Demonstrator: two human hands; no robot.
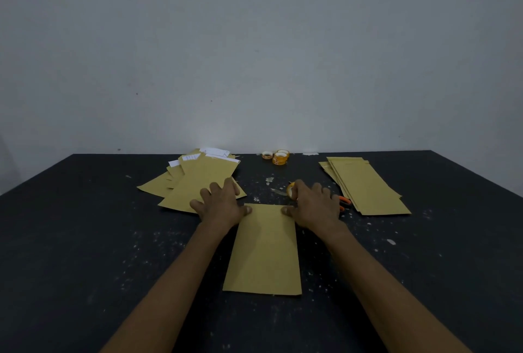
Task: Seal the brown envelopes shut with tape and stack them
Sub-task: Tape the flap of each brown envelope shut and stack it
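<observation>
Envelope [263, 250], brown, far edge pinned by spread left hand [220, 205]; right hand [314, 205] gripping tape roll [291, 191]; risk: envelope skews on bench [85, 239], tape lands crooked.

On the table [85, 239], one envelope [263, 250] lies near centre, with the left hand [220, 205] and right hand [314, 205] at its far corners. A loose envelope pile [195, 180] sits far left and a stack [365, 182] far right. Tape rolls [278, 156] lie between them, and scissors [343, 201] lie just right of the right hand.
</observation>
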